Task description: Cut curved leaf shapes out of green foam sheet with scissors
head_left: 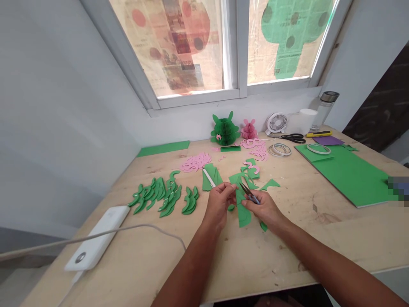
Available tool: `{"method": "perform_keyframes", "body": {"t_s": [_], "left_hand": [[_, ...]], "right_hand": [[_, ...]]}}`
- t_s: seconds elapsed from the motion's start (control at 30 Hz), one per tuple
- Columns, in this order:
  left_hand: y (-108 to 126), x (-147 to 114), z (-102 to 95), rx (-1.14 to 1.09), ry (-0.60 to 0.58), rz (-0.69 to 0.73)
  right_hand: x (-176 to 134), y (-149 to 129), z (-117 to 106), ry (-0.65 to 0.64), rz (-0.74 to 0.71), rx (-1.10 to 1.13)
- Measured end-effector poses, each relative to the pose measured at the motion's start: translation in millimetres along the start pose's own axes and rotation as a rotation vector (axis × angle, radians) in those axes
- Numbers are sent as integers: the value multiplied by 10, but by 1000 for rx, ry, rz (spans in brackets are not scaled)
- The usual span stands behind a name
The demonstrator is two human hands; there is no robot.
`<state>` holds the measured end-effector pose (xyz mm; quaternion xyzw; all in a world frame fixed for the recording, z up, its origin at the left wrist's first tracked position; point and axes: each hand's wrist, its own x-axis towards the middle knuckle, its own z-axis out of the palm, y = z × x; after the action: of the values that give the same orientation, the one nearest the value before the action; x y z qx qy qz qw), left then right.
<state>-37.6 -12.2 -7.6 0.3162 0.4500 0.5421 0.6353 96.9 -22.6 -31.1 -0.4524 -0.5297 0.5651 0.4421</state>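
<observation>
Two hands of mine are at work over the wooden surface [143,268]: my left hand [226,194] is closed in a pinch, thumb against fingertips, on the upper part of a green paper strip [244,216], which hangs down between my hands. My right hand [259,205] is curled around the handles of the small scissors [249,194], their blades pointing up and to the left, just beside the strip. Near my left hand a white pen [209,177] lies across a folded-looking green paper [207,170]. Further left sit curved green cutouts [172,200] in overlapping piles, with a white power bank [100,238] nearer me. Beyond them lie pink cutouts [196,162]. Toward the wall stand a green paper figure [225,131] and a smaller pink paper figure [248,129], with a white fan [276,123] to their right. A large green sheet [348,179] lies at the right.
</observation>
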Motion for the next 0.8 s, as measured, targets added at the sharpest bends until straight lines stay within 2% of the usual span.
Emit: {"method": "perform_keyframes", "body": {"t_s": [0.23, 0.4, 0.5, 0.63, 0.7, 0.8], "left_hand": [[17, 8, -43, -4, 34, 39], [4, 35, -41, 93, 69, 102], [-18, 29, -20, 204, 10, 125], [-38, 3, 7, 321, -152, 73], [-37, 0, 14, 317, -153, 62], [-24, 11, 11, 256, -78, 84]], "right_hand": [[10, 29, -11, -9, 8, -21], [-16, -15, -6, 13, 22, 29], [-41, -80, -12, 3, 22, 78], [-58, -155, -32, 38, 23, 114], [-49, -159, -44, 64, 27, 116], [-23, -121, -62, 101, 31, 97]]}}
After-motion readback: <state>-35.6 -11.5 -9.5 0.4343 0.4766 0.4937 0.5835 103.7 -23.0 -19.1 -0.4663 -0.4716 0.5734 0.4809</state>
